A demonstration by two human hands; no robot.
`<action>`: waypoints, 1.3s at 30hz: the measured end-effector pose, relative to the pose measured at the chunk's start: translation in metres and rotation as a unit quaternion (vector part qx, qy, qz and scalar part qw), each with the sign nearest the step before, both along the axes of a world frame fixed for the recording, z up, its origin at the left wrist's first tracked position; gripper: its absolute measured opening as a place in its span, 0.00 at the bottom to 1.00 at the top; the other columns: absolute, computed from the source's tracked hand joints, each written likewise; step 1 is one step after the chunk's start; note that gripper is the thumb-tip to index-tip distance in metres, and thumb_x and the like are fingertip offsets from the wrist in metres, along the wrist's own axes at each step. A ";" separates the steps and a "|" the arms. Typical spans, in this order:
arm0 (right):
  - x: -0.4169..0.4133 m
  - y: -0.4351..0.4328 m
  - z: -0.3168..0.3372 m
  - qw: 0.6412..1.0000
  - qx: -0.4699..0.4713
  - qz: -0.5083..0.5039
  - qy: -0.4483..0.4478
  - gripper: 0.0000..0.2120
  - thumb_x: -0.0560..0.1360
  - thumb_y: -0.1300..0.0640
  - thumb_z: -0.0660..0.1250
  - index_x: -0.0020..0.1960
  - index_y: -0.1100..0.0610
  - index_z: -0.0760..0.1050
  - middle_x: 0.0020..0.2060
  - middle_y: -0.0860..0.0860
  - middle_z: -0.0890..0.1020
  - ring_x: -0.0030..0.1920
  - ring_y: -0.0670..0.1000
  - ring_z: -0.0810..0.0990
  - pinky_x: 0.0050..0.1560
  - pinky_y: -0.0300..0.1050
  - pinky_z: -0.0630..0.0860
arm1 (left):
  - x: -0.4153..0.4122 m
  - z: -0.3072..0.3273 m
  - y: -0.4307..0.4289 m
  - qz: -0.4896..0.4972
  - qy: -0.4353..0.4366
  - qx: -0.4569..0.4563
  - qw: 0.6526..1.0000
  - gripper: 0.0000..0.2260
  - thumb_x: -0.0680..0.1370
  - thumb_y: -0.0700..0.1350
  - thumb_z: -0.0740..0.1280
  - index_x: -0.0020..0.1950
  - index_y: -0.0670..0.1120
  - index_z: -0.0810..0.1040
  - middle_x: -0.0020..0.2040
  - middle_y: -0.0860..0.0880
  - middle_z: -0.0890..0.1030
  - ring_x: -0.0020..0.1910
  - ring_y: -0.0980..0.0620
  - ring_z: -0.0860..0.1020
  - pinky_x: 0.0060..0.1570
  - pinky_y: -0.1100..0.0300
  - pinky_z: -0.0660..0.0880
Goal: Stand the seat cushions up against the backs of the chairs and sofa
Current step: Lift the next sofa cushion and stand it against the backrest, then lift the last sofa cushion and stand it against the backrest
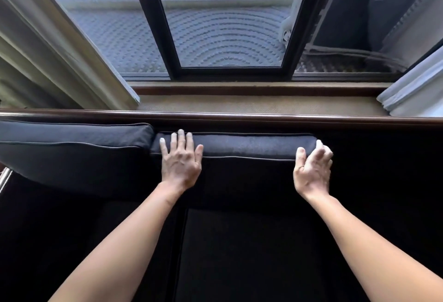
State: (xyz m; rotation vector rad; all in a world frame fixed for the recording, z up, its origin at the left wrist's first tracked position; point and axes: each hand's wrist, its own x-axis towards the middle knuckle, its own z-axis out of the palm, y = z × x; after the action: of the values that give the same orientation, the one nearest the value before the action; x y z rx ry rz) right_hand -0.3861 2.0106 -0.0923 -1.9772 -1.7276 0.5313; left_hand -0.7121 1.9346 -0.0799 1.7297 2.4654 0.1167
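Observation:
A dark navy seat cushion (249, 144) stands on edge against the sofa's wooden back rail (263, 119). My left hand (181, 160) lies flat on its top left edge, fingers spread over it. At the cushion's top right corner is my right hand (311, 167), fingers curled around that corner. To the left, a second navy cushion (72, 143) leans upright against the same back. The seat below is very dark, and another flat cushion (251, 253) can just be made out there.
Behind the sofa runs a woven ledge (251, 105) under a black-framed window (227, 71). Curtains hang at the left (60, 61) and right (412, 90). A metal bar (4, 179) shows at the far left edge.

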 end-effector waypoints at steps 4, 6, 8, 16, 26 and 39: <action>0.029 -0.035 0.010 0.996 -0.029 0.077 -0.026 0.34 0.83 0.38 0.50 0.82 0.54 0.47 0.82 0.56 0.50 0.80 0.58 0.53 0.76 0.61 0.57 | 0.069 0.014 -0.002 -0.094 -0.017 -0.006 0.995 0.34 0.84 0.61 0.46 0.81 0.40 0.68 0.81 0.36 0.68 0.81 0.33 0.63 0.79 0.30 0.52; 0.050 -0.056 0.013 0.995 -0.044 0.085 -0.036 0.34 0.83 0.38 0.49 0.82 0.52 0.46 0.83 0.54 0.48 0.82 0.55 0.48 0.79 0.60 0.51 | 0.107 0.021 -0.003 -0.123 -0.025 0.006 0.992 0.32 0.84 0.60 0.49 0.80 0.40 0.70 0.80 0.36 0.68 0.81 0.32 0.64 0.78 0.28 0.55; 0.077 -0.076 0.016 0.993 -0.059 0.087 -0.060 0.34 0.83 0.38 0.50 0.83 0.53 0.46 0.83 0.53 0.46 0.82 0.54 0.45 0.80 0.59 0.47 | 0.148 0.026 -0.005 -0.141 -0.037 0.025 0.989 0.30 0.84 0.58 0.52 0.79 0.41 0.72 0.80 0.36 0.70 0.80 0.32 0.66 0.77 0.27 0.58; 0.250 -0.112 0.002 0.979 -0.132 0.086 -0.133 0.34 0.83 0.39 0.50 0.83 0.56 0.49 0.83 0.53 0.46 0.82 0.53 0.42 0.80 0.57 0.43 | 0.332 0.004 -0.036 -0.158 -0.087 0.015 0.984 0.27 0.81 0.56 0.57 0.76 0.44 0.77 0.78 0.37 0.72 0.77 0.32 0.70 0.73 0.31 0.67; 0.507 -0.132 -0.085 0.941 -0.273 0.086 -0.180 0.35 0.83 0.38 0.47 0.83 0.56 0.47 0.83 0.54 0.45 0.82 0.54 0.42 0.80 0.56 0.44 | 0.562 -0.092 -0.069 0.011 -0.211 -0.142 0.967 0.29 0.86 0.59 0.56 0.85 0.48 0.59 0.86 0.44 0.59 0.82 0.42 0.61 0.78 0.46 0.62; 0.586 -0.104 -0.185 0.937 -0.335 -0.092 -0.042 0.44 0.79 0.30 0.50 0.81 0.61 0.49 0.77 0.63 0.64 0.72 0.67 0.69 0.68 0.62 0.68 | 0.625 -0.214 -0.092 0.301 -0.323 -0.135 0.887 0.29 0.87 0.60 0.54 0.79 0.39 0.62 0.73 0.35 0.73 0.68 0.32 0.76 0.65 0.40 0.75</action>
State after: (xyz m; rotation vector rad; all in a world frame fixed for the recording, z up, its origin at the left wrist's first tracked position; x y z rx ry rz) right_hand 0.2001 1.9068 -0.2775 -2.6212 -1.4999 1.0916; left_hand -0.0866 1.8422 -0.2936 0.6151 2.2429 0.3258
